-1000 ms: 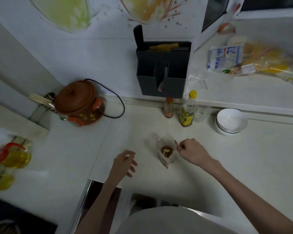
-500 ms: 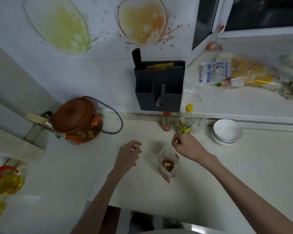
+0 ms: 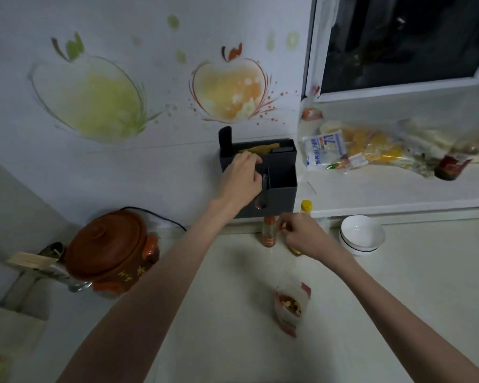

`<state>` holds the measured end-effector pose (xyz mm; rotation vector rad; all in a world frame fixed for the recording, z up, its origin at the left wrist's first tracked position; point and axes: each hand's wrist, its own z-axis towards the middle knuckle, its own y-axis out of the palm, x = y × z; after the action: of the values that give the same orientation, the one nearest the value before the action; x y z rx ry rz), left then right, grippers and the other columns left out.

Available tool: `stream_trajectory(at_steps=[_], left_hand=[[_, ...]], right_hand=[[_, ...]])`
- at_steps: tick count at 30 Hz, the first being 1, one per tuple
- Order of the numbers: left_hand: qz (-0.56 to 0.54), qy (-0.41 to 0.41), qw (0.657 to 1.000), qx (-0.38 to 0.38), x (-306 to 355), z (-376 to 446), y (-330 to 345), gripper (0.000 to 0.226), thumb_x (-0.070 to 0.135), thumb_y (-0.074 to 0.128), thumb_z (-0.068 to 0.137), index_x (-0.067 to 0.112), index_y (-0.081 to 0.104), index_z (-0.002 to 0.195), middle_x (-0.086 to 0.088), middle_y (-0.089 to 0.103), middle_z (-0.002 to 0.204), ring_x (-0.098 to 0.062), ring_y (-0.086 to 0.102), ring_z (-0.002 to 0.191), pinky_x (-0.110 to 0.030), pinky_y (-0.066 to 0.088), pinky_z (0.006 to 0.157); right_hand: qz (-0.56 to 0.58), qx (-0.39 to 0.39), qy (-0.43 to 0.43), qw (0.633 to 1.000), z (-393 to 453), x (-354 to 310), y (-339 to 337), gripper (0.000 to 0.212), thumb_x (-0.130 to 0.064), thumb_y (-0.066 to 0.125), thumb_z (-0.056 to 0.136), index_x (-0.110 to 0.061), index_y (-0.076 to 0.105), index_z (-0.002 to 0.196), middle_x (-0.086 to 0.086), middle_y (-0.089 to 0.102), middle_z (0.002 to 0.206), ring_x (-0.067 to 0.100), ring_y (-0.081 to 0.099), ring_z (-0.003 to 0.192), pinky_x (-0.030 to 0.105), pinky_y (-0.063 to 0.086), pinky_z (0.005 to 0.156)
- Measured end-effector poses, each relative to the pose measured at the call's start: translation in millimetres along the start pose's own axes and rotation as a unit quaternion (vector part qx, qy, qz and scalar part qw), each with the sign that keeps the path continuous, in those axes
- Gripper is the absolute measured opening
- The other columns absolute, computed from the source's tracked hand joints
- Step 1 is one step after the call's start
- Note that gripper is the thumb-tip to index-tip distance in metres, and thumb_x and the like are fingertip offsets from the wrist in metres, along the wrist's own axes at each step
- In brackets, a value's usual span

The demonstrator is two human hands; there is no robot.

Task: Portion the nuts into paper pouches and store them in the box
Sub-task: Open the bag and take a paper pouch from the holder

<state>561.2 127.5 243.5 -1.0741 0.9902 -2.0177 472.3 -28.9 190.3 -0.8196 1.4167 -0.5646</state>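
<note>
Seen from above in a dim kitchen: left hand [image 3: 242, 178] raised to the dark box [image 3: 281, 178] mounted on the wall, fingers curled over its front left compartment beside the yellowish paper pouches [image 3: 259, 148] that stand along the back; whether those fingers pinch a pouch cannot be told. Right hand [image 3: 299, 233] lower down, near the back edge of the pale worktop [image 3: 398, 299], fingers drawn together at the tips as if pinching something small, too small to make out, just in front of the yellow-capped bottle [image 3: 306, 206] and beside the small red-labelled bottle [image 3: 269, 230]. Open bag of nuts [image 3: 289, 306] standing upright on the worktop, nearer the camera than both hands and touched by neither, mixed nuts visible in its mouth. Stack of white bowls [image 3: 362, 234] to the right of the bottles, close to the wall. Brown clay cooker [image 3: 112, 251] with its lid on at left, black cord trailing behind it, a holder of chopsticks [image 3: 31, 262] just beyond. On the window ledge [image 3: 398, 189] at upper right, plastic food packets [image 3: 357, 150] and a dark sauce bottle [image 3: 454, 161]. Apple decals, one green and one orange, on the wall above the box.
</note>
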Motion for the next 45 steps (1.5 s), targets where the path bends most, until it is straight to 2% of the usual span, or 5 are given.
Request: stream_trajectory(at_steps=[11,22,31,36,45], left_hand=[[0.126,0.034,0.98,-0.153,-15,52,3,0.054,0.018,0.051,0.086,0.005,0.042,0.138,-0.015,0.033,0.149,-0.03,0.024,0.14,-0.046,0.022,0.116],[0.051,0.018,0.996,-0.07,-10,61,0,0.017,0.005,0.05,0.087,0.001,0.063,0.096,-0.011,0.061,0.095,-0.026,0.061,0.083,-0.033,0.051,0.064],[0.058,-0.024,0.98,-0.188,-9,67,-5,0.034,0.014,0.053,0.088,0.002,0.062,0.119,-0.014,0.063,0.116,-0.03,0.06,0.102,-0.045,0.049,0.093],[0.023,-0.049,0.991,-0.123,-7,64,-4,0.027,0.012,0.053,0.089,0.005,0.062,0.114,-0.01,0.064,0.104,-0.026,0.065,0.09,-0.039,0.055,0.073],[-0.051,0.02,0.988,0.141,14,68,-44,0.021,0.006,0.059,0.09,0.013,0.072,0.104,-0.001,0.07,0.111,-0.017,0.064,0.104,-0.032,0.053,0.089]], right_hand=[[-0.003,0.022,0.029,0.999,2,-17,9,0.018,-0.004,0.053,0.074,-0.02,0.062,0.077,-0.016,0.049,0.057,-0.001,0.047,0.051,0.014,0.038,0.048],[-0.043,0.032,0.057,0.997,15,-7,7,0.025,-0.006,0.047,0.081,-0.02,0.066,0.089,0.0,0.063,0.07,0.012,0.054,0.054,0.02,0.039,0.046],[-0.033,0.005,0.029,0.999,28,-7,8,0.024,-0.005,0.049,0.08,-0.019,0.066,0.091,-0.001,0.065,0.081,0.014,0.059,0.072,0.028,0.049,0.06],[-0.022,-0.005,0.014,1.0,32,-3,5,0.028,-0.003,0.047,0.079,-0.017,0.066,0.092,0.003,0.068,0.089,0.017,0.061,0.079,0.029,0.05,0.065],[-0.015,-0.009,0.004,1.0,34,2,3,0.024,-0.005,0.049,0.081,-0.02,0.066,0.088,0.002,0.067,0.081,0.015,0.059,0.069,0.027,0.047,0.059]])
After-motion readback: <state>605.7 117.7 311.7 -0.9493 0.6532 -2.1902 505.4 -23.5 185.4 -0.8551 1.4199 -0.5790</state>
